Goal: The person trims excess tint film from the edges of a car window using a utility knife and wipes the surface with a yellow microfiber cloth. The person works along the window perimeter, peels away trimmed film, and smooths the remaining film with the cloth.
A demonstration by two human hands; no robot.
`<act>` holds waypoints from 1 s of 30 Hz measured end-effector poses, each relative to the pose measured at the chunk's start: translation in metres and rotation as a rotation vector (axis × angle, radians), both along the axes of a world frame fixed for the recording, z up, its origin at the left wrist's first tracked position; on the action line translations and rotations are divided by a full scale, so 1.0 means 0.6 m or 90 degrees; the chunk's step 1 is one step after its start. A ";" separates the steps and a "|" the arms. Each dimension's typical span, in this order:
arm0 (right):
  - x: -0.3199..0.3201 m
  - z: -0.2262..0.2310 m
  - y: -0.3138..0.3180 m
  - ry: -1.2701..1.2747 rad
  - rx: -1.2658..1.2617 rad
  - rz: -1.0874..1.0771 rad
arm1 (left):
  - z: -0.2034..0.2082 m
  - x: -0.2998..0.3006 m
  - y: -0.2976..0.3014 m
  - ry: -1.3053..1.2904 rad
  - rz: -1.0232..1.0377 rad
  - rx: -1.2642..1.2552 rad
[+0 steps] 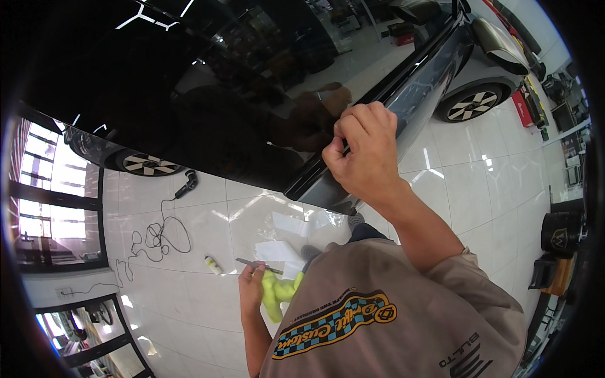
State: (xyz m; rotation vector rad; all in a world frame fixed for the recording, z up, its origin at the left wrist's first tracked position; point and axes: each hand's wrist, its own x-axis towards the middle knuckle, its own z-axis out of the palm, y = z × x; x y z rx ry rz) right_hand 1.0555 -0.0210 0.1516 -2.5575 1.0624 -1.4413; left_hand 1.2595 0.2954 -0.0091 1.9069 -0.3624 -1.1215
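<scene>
My right hand (368,151) is at the lower edge of a dark car window (227,126), its fingers curled and pinched against the black trim (309,178). Whatever lies between those fingertips is hidden. Lower down, my left hand (251,283) grips a thin, flat grey strip-like tool (271,268) between thumb and fingers. Beside that hand, against my shirt, is a crumpled bright yellow-green cloth or glove (277,295); I cannot tell whether the hand touches it. The glossy window mirrors my right hand.
On the tiled floor lie white sheets (277,252), clear plastic film (324,220), a small bottle (213,264) and a black corded power tool (187,184) with a looping cable (162,236). Another car's wheel (471,106) stands at the far right.
</scene>
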 end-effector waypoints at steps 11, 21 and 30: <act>-0.018 -0.001 0.004 -0.020 0.029 0.057 | 0.007 -0.001 0.001 0.015 0.006 0.008; -0.006 0.013 0.001 0.009 0.033 0.049 | -0.002 0.001 0.002 0.001 -0.004 0.008; -0.021 0.007 0.003 -0.035 0.070 0.084 | -0.005 -0.003 0.005 0.000 0.000 0.001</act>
